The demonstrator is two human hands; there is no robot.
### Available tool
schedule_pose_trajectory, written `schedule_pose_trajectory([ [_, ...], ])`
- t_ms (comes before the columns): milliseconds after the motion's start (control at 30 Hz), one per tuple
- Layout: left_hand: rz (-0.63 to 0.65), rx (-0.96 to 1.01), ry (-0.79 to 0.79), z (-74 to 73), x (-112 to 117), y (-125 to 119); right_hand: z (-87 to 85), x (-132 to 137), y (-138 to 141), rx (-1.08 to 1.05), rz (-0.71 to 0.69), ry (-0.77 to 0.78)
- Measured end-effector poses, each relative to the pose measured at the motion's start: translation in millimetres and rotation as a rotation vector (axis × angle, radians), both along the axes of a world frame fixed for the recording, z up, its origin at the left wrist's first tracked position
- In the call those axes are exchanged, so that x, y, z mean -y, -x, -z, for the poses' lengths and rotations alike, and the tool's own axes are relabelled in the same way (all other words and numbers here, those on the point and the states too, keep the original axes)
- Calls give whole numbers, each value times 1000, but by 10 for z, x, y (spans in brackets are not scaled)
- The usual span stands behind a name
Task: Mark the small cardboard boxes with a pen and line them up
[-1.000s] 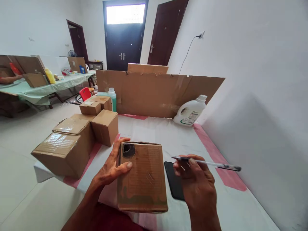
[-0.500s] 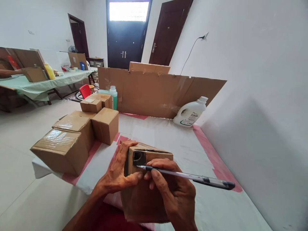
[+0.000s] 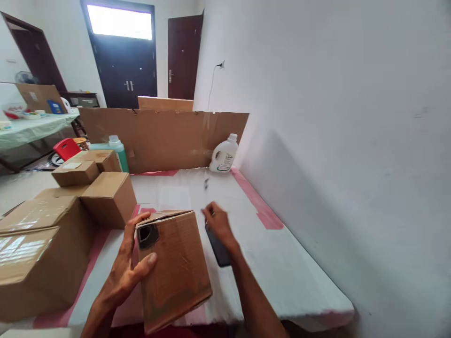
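A brown cardboard box [image 3: 174, 272] stands tilted in front of me, with a dark-edged hole [image 3: 148, 234] in its upper left corner. My left hand [image 3: 130, 258] grips the box's left side, its thumb on the front face and its fingers over the top edge. Out to the right of the box, my right hand [image 3: 217, 223] is over the table with its fingers curled together. From its fingertips a motion-blurred pen [image 3: 206, 184] seems to extend away from me, only its dark parts showing. A flat dark phone-like object [image 3: 219, 249] lies under this hand, partly covered.
Several cardboard boxes [image 3: 109, 192] are grouped on the left. A cardboard panel [image 3: 165, 141] stands along the table's far edge, with a white jug [image 3: 224, 155] and a turquoise bottle [image 3: 120, 152] before it. The wall [image 3: 317, 141] runs along the right side.
My right hand has moved away from the box's hole to the right, over the table. The view has turned right, bringing the dark flat object into sight. My left hand still holds the box.
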State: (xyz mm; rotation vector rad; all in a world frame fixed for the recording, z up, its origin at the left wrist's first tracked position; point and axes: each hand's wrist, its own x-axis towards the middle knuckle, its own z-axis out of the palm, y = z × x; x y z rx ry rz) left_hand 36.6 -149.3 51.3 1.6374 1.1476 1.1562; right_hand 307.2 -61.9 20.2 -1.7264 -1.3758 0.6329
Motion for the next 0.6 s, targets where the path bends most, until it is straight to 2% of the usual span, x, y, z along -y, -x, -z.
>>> schedule_pose_trajectory([
  [100,-37,26,15,-11,-8,-12,532,169,175,173,-50,211],
  [167,-33,32,23,-12,-23,-12,757,301,297,268,-57,315],
  [200,-23,25,23,-10,-32,-8,816,352,333,307,-58,352],
  [333,-5,-17,6,-2,-47,6,805,439,218,413,-29,405],
  [500,3,-15,-8,-4,-15,-27,790,505,-282,501,191,431],
  [600,29,-25,-25,4,-17,-53,886,522,-508,446,195,487],
])
